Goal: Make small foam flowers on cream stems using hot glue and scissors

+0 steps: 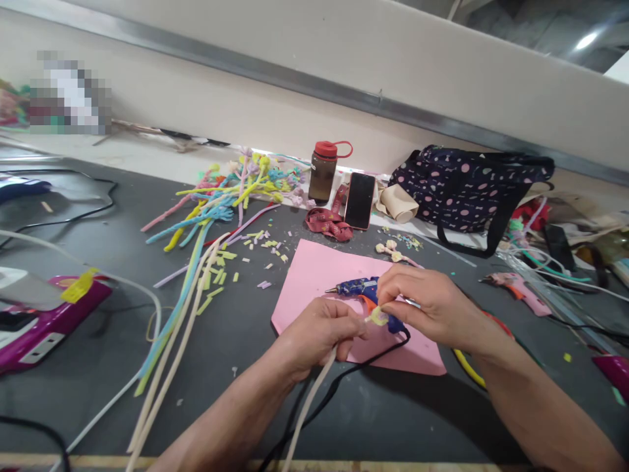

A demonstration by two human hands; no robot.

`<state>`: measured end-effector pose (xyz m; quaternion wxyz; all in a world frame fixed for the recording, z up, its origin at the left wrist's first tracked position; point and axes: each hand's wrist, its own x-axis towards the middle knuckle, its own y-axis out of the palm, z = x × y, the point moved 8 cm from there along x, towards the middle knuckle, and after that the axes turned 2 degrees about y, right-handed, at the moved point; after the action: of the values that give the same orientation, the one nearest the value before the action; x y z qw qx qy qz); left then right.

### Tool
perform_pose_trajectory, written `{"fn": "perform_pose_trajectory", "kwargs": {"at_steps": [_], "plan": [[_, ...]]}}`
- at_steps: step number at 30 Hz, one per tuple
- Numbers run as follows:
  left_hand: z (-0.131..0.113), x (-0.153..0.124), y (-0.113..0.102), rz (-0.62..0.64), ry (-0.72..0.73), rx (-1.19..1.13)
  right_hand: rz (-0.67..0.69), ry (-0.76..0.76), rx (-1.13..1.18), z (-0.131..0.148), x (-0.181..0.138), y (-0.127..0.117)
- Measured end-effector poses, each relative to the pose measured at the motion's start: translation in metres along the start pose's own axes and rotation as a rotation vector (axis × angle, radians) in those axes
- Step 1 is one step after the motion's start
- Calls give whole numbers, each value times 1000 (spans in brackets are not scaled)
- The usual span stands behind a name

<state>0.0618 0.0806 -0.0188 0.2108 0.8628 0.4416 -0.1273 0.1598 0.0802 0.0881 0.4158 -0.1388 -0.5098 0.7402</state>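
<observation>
My left hand [322, 331] is closed around a cream cord [308, 410], which trails down past the table's front edge. A small pale yellow piece [379, 317] sits at the cord's upper end, pinched between the thumb and finger of my right hand [427, 301]. A thin metal-looking tool [411, 302] sticks out from the right fingers; its kind cannot be made out. Behind both hands a blue hot glue gun [358, 287] with an orange trigger lies on a pink sheet [314, 265], partly hidden by the right hand. Its black cable [339, 382] runs forward beneath them.
Colourful braided cords [216, 206] and cut green bits [213, 275] lie left. At the back stand a bottle [323, 177], a phone [360, 202] and a patterned bag [466, 190]. A pink glue gun [521, 292] rests right, a magenta device [54, 321] left.
</observation>
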Motion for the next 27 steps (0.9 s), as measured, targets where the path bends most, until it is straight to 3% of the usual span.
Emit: {"fn": "perform_pose_trajectory", "kwargs": {"at_steps": [9, 27], "plan": [[-3, 0, 1, -19, 5, 15, -22, 20, -31, -2, -3, 5], [-2, 0, 1, -2, 34, 26, 57, 53, -86, -5, -3, 11]]}}
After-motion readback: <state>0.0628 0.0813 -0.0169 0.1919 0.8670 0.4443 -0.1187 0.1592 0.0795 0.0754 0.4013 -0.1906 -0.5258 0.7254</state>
